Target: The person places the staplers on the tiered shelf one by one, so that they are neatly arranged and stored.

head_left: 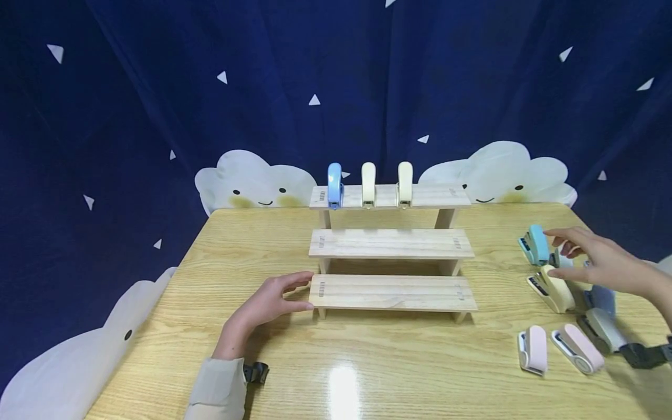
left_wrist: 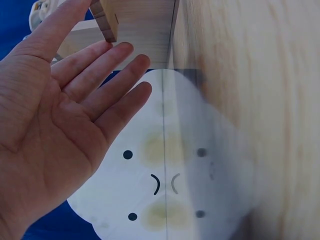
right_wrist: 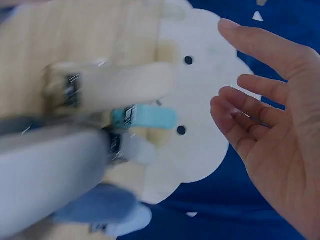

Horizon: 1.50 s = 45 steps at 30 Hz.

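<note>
My left hand (head_left: pixel 270 300) is at the left end of the lowest step of a three-tier wooden shelf (head_left: pixel 391 291), fingers loosely extended and fingertips right at its edge. In the left wrist view its palm faces the camera, holding nothing. Over the group of staplers on the right, my right hand (head_left: pixel 604 262) has its thumb and fingers spread apart, nothing between them. Nearest to it are a teal stapler (head_left: pixel 538 244) and a pale yellow stapler (head_left: pixel 559 291). A blue stapler (head_left: pixel 604 298) and a grey-white stapler (head_left: pixel 606 331) lie below it in the head view.
On the top tier stand a blue stapler (head_left: pixel 334 179) and two cream staplers, one in the middle (head_left: pixel 368 179) and one to its right (head_left: pixel 405 179). Two pink staplers, left (head_left: pixel 535 347) and right (head_left: pixel 580 349), lie near the front right. A starry dark blue curtain (head_left: pixel 346 70) hangs behind.
</note>
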Motion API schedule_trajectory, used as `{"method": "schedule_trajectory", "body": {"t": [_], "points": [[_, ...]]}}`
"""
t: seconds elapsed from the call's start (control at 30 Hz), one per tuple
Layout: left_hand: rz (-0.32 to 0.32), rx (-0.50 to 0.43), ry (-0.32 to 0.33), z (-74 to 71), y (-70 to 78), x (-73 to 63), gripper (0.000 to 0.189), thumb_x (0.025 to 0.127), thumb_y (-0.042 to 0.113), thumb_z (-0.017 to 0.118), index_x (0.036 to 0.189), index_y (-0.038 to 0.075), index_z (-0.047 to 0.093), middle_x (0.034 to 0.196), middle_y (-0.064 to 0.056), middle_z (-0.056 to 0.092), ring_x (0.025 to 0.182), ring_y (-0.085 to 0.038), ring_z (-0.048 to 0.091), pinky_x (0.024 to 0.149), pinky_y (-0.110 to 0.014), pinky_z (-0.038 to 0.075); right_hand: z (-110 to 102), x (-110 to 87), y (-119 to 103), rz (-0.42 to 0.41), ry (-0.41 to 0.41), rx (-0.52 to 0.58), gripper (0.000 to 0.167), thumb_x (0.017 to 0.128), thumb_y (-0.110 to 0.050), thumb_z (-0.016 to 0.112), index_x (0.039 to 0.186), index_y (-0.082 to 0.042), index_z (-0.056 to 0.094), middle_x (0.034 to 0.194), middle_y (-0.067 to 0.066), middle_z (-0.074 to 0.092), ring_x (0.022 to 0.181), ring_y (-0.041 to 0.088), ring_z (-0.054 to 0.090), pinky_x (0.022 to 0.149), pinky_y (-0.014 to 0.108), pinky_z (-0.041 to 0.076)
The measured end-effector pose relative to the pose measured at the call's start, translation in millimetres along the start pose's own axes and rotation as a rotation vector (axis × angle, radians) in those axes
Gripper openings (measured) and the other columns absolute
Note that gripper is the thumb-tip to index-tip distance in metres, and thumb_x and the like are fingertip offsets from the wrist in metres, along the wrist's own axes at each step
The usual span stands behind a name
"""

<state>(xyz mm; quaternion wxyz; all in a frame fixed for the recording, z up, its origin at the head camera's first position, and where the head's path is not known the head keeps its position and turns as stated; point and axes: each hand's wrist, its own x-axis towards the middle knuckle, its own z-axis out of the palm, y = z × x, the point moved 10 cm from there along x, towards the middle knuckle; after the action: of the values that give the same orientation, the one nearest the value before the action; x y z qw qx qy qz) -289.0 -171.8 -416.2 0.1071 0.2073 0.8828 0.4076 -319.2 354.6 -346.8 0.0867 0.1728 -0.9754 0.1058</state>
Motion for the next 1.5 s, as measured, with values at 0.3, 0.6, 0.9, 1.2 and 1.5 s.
{"method": "schedule_trajectory", "body": {"t": [0.3, 0.6, 0.9, 1.2, 1.5], "points": [[-0.009, -0.015, -0.005, -0.1, -1.9, -0.4, 0.073, 0.084, 0.035, 0.076, 0.146, 0.010, 0.047, 0.147, -0.011, 0.052, 0.136, -0.031, 0.050, 0.114, -0.047, 0.041, 21.6, -24.7, 3.6, -0.140, 0.013, -0.050, 0.081, 0.058, -0.020, 0.094, 0.125, -0.004, 0.053, 0.100, 0.004, 0.057, 0.075, -0.010, 0.043, 0.059, 0.021, 0.049], [-0.026, -0.019, -0.006, 1.0, -3.5, -0.7, 0.073, 0.084, 0.035, 0.076, 0.146, 0.011, 0.046, 0.147, -0.010, 0.052, 0.137, -0.031, 0.049, 0.114, -0.048, 0.041, 45.9, -31.2, 13.8, -0.096, -0.150, -0.009, 0.085, 0.061, -0.020, 0.091, 0.132, -0.002, 0.047, 0.102, 0.003, 0.058, 0.081, -0.011, 0.048, 0.062, 0.020, 0.052], [-0.022, -0.010, -0.010, 1.2, -2.1, -0.4, 0.073, 0.084, 0.035, 0.076, 0.146, 0.011, 0.046, 0.147, -0.011, 0.052, 0.137, -0.031, 0.049, 0.114, -0.048, 0.041, 63.3, -32.8, 21.1, -0.006, -0.309, 0.047, 0.091, 0.066, -0.015, 0.088, 0.138, 0.001, 0.036, 0.099, 0.005, 0.061, 0.079, -0.009, 0.051, 0.064, 0.019, 0.054], [-0.022, -0.010, -0.006, 0.1, -3.1, 0.1, 0.073, 0.084, 0.034, 0.076, 0.146, 0.010, 0.046, 0.147, -0.011, 0.052, 0.137, -0.031, 0.049, 0.115, -0.048, 0.041, 51.1, -32.8, 10.9, -0.096, -0.123, 0.001, 0.089, 0.061, -0.025, 0.092, 0.129, 0.005, 0.044, 0.081, -0.008, 0.056, 0.067, -0.014, 0.044, 0.055, 0.017, 0.049], [-0.013, -0.015, -0.011, 0.5, -3.1, 0.3, 0.073, 0.084, 0.034, 0.076, 0.146, 0.009, 0.046, 0.148, -0.011, 0.051, 0.137, -0.031, 0.049, 0.114, -0.048, 0.041, 44.7, -31.6, 3.7, -0.128, 0.013, -0.056, 0.087, 0.055, -0.026, 0.095, 0.118, 0.011, 0.048, 0.073, -0.009, 0.054, 0.061, -0.011, 0.036, 0.050, 0.016, 0.037]]}}
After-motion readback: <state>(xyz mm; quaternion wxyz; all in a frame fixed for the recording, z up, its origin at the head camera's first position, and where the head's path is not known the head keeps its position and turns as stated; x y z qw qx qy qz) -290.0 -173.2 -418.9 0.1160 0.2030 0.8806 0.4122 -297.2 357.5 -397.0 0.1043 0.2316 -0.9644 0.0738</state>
